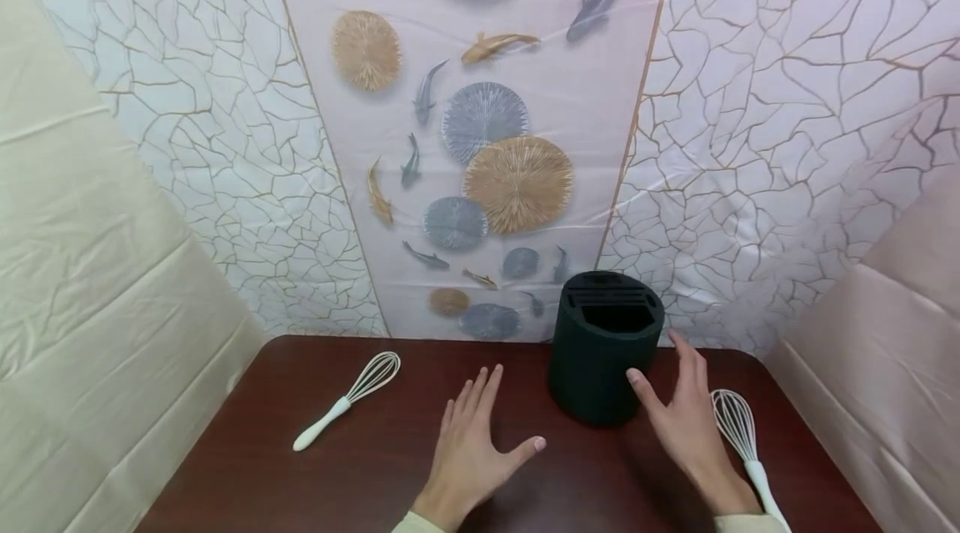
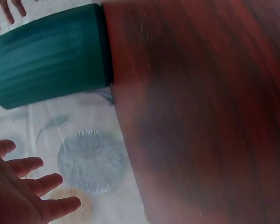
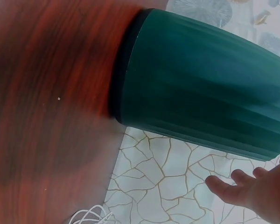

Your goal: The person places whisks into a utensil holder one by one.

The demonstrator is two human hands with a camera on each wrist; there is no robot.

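A dark green cylindrical utensil holder (image 1: 592,379) with slots and a wide opening in its top stands upright at the back right of the table. My right hand (image 1: 686,429) is just right of it, thumb and fingers spread; in the right wrist view that hand (image 3: 256,193) appears beside the holder (image 3: 200,79), and contact cannot be told. Left of the holder, my left hand (image 1: 468,454) hovers with straight fingers and thumb held out, holding nothing. The left wrist view shows its fingers (image 2: 51,184) apart from the holder (image 2: 51,58).
On the left of the dark red-brown table (image 1: 247,466) lies a white whisk (image 1: 322,424). Another whisk (image 1: 759,479) lies near the right edge, partly behind my right wrist. Patterned cloth (image 1: 420,283) hangs behind the table, and pale cloth (image 1: 97,308) flanks both sides.
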